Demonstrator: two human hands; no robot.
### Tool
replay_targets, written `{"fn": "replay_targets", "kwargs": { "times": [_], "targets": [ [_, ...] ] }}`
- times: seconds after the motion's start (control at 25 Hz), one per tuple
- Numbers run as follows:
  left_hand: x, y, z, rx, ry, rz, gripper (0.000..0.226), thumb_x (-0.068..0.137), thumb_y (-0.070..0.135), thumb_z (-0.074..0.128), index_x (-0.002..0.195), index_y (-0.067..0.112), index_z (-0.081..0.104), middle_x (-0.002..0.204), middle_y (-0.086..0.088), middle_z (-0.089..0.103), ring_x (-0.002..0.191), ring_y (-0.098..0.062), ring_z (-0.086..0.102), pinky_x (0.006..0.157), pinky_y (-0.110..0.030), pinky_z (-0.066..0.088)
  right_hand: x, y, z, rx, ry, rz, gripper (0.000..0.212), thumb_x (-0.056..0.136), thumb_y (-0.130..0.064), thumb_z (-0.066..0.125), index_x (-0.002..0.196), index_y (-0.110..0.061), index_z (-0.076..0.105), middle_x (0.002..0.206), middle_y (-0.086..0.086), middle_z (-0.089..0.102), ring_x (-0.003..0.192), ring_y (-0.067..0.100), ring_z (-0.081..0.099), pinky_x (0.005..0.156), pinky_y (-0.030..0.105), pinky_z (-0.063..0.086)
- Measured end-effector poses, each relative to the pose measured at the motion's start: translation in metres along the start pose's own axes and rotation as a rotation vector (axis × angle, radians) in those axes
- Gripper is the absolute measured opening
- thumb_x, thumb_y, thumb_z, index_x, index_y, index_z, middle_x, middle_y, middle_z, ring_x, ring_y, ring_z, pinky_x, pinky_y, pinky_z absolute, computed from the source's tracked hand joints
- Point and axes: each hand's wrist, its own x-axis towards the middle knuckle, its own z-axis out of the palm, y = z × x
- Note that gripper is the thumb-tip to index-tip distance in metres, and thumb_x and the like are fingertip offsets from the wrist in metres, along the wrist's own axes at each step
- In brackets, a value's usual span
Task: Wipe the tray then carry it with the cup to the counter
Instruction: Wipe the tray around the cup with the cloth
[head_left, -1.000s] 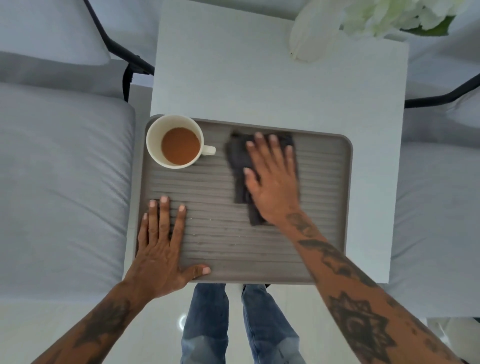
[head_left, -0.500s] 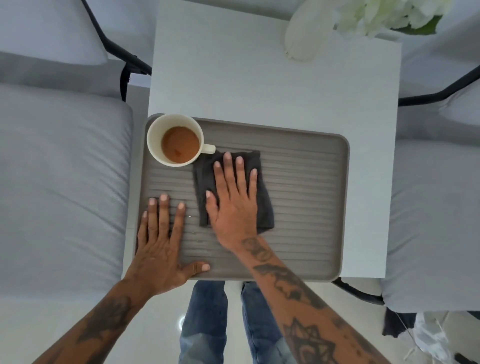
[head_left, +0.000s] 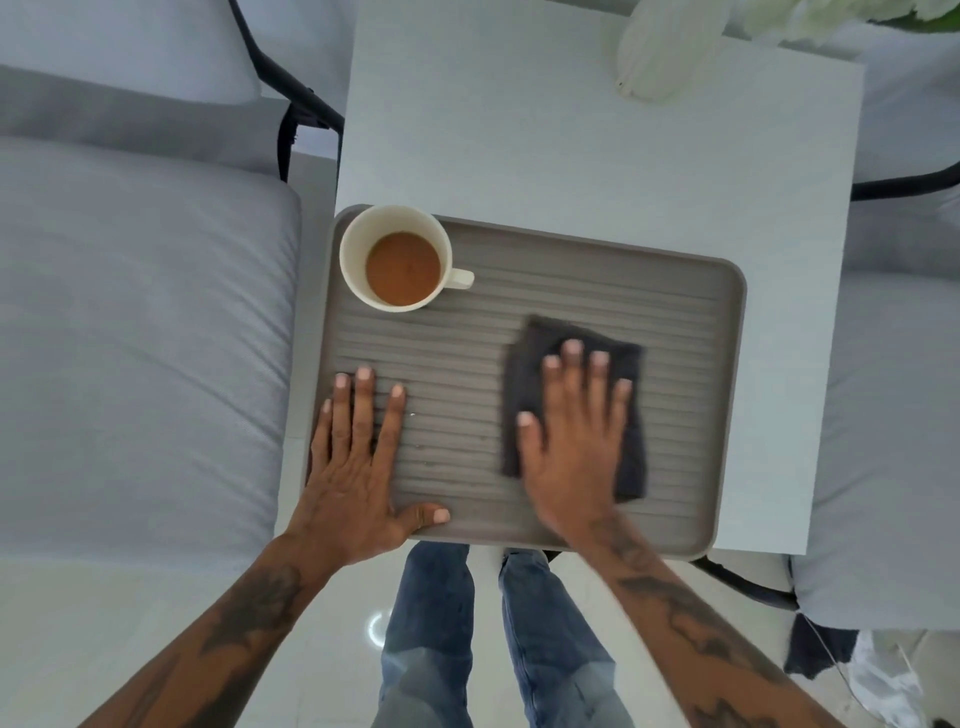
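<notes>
A white square table (head_left: 597, 145) stands between pale grey cushioned seats (head_left: 140, 338), and on its near part lies a grey rectangular ribbed tray (head_left: 691, 322), its near edge hanging slightly past the table's edge. The person's right hand (head_left: 576, 441) lies flat, fingers straight and spread, pressing a dark grey folded cloth (head_left: 631, 415) onto the tray's right half; the cloth shows around the fingers and on both sides of the palm. The left hand (head_left: 358, 467) rests flat with straight fingers on the tray's near-left corner, thumb along the near rim. A cream round cup (head_left: 397, 257) holding brown liquid stands in the tray's far-left corner, beyond the left hand's fingertips and apart from both hands, handle pointing right.
</notes>
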Motion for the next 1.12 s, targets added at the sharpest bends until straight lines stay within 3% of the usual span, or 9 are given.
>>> {"fn": "replay_targets", "kwargs": {
  "times": [0.08,0.2,0.32,0.52,0.68,0.84,0.96,1.12],
  "targets": [
    [0.001,0.002,0.002,-0.004,0.003,-0.004,0.133,0.068,0.097,0.032,0.158,0.003,0.004,0.165,-0.027,-0.005,0.154,-0.043,-0.006,0.124,-0.057,0.004,-0.003,-0.058,0.013,0.033,-0.076,-0.264,0.063,0.100,-0.038,0.044,0.156,-0.015,0.029,0.166,0.007,0.022,0.155,0.033,0.012,0.125,0.058,0.010],
    [0.002,0.003,0.002,-0.029,0.022,-0.019,0.136,0.068,0.098,0.028,0.157,-0.001,0.002,0.165,-0.028,-0.002,0.154,-0.042,-0.003,0.124,-0.056,0.005,-0.002,-0.078,0.018,0.030,-0.137,-0.405,0.061,0.103,-0.039,0.040,0.158,-0.017,0.023,0.167,0.003,0.017,0.156,0.027,0.009,0.126,0.054,0.010],
    [-0.001,0.004,-0.003,-0.095,0.008,-0.032,0.144,0.061,0.100,0.035,0.158,0.002,-0.004,0.167,-0.020,-0.011,0.155,-0.034,-0.012,0.126,-0.048,-0.005,-0.001,-0.021,0.005,-0.050,-0.124,-0.481,0.057,0.104,-0.040,0.041,0.155,-0.016,0.032,0.165,0.004,0.026,0.154,0.028,0.019,0.124,0.055,0.018],
    [-0.002,0.004,-0.006,-0.156,0.015,-0.050,0.145,0.059,0.100,0.043,0.158,0.009,-0.011,0.168,-0.011,-0.016,0.155,-0.028,-0.016,0.126,-0.047,-0.005,-0.022,0.077,-0.022,-0.142,-0.133,-0.433,0.057,0.104,-0.039,0.035,0.155,-0.014,0.030,0.164,0.008,0.027,0.153,0.033,0.021,0.116,0.063,0.028],
    [-0.002,0.006,-0.007,-0.168,0.024,-0.050,0.145,0.058,0.100,0.040,0.158,0.008,-0.009,0.168,-0.014,-0.013,0.155,-0.029,-0.014,0.126,-0.045,-0.006,-0.002,0.005,-0.006,-0.110,-0.118,-0.549,0.056,0.101,-0.035,0.046,0.152,-0.015,0.038,0.163,0.004,0.031,0.152,0.034,0.024,0.119,0.062,0.023],
    [0.001,0.013,-0.003,-0.181,0.087,-0.089,0.148,0.054,0.096,0.052,0.158,0.002,0.004,0.168,-0.019,0.001,0.156,-0.033,-0.001,0.127,-0.045,0.001,0.021,-0.064,0.012,-0.008,-0.189,-0.729,0.057,0.102,-0.037,0.041,0.154,-0.016,0.034,0.164,0.002,0.029,0.154,0.028,0.017,0.125,0.055,0.014],
    [0.001,0.011,-0.003,-0.190,0.074,-0.106,0.151,0.052,0.099,0.048,0.159,0.005,0.000,0.168,-0.016,-0.004,0.156,-0.030,-0.005,0.127,-0.047,0.003,0.024,-0.030,0.003,-0.073,-0.186,-0.798,0.053,0.105,-0.039,0.038,0.154,-0.019,0.034,0.164,0.001,0.028,0.154,0.027,0.019,0.125,0.053,0.017],
    [0.001,0.012,-0.009,-0.218,0.023,-0.138,0.155,0.046,0.100,0.051,0.158,0.014,-0.012,0.168,-0.006,-0.017,0.154,-0.021,-0.019,0.126,-0.040,-0.007,-0.001,0.083,-0.026,-0.209,-0.190,-0.721,0.056,0.106,-0.042,0.030,0.157,-0.020,0.025,0.166,0.003,0.023,0.154,0.031,0.018,0.119,0.058,0.027]
  ]
}}
